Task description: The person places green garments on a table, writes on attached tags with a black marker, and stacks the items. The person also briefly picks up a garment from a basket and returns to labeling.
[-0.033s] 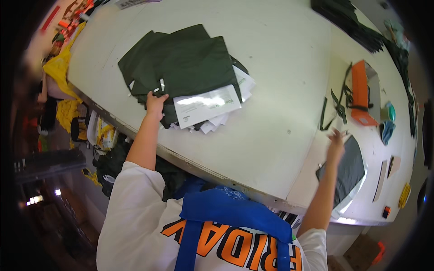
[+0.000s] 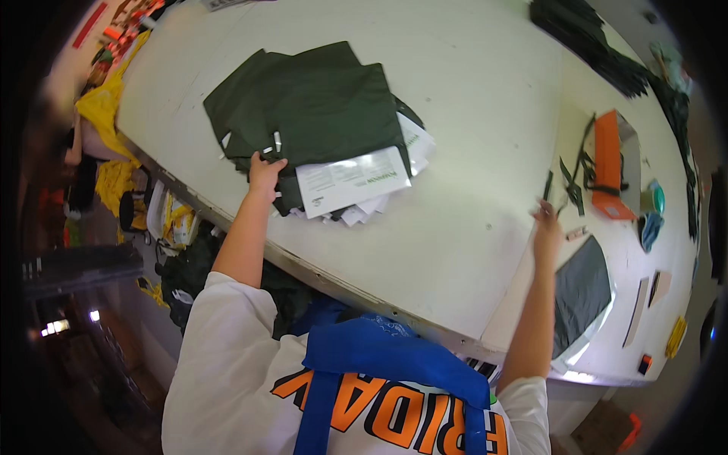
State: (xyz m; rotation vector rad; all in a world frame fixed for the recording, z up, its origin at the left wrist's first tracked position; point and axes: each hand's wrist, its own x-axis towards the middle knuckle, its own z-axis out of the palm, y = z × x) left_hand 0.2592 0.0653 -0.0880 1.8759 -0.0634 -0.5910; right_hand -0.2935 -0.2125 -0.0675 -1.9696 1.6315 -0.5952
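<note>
Left hand [image 2: 263, 179], thumb spread from fingers, touches the seven o'clock edge of the dark-green folded fabric pile [image 2: 315, 98], eleven o'clock on the white tabletop [image 2: 470, 152]. A glossy white printed sheet [image 2: 353, 182], green heading, fine lines, juts toward six, long axis roughly nine-to-three. Right hand [image 2: 546, 229], three o'clock: blurred, can't tell its grip.

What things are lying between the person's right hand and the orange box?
In the head view, a few dark strips lie between the right hand and the orange box.
</note>
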